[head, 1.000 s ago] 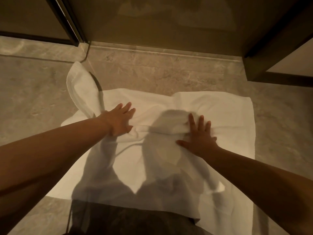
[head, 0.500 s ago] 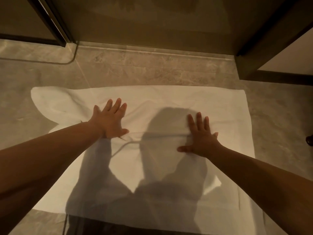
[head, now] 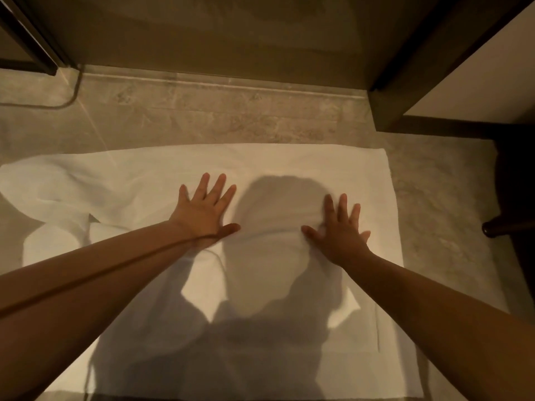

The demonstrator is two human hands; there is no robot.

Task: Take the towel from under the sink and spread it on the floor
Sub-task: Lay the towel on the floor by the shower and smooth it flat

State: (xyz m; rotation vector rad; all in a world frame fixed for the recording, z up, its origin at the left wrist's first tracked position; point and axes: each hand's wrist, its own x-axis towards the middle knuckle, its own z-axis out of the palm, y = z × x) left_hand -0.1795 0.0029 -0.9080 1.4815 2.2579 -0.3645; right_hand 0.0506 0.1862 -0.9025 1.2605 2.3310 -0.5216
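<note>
A white towel (head: 289, 166) lies spread on the grey marble floor (head: 220, 117) in front of me. Its right and far edges are straight. Its far left corner is still rumpled and partly folded over. My left hand (head: 204, 211) presses flat on the towel left of centre, fingers spread. My right hand (head: 338, 230) presses flat right of centre, fingers apart, with a ridge of bunched cloth just under its fingertips. Neither hand grips the cloth. My shadow covers the towel's middle and near part.
A dark-framed glass panel (head: 202, 33) stands along the far side behind a low stone step (head: 231, 82). A dark cabinet (head: 451, 82) stands at the right, with a dark rounded leg (head: 492, 230) on the floor near the towel's right edge.
The upright folded left part of the towel has been laid out to the left. Both hands have opened and slid a little forward, flattening the cloth.
</note>
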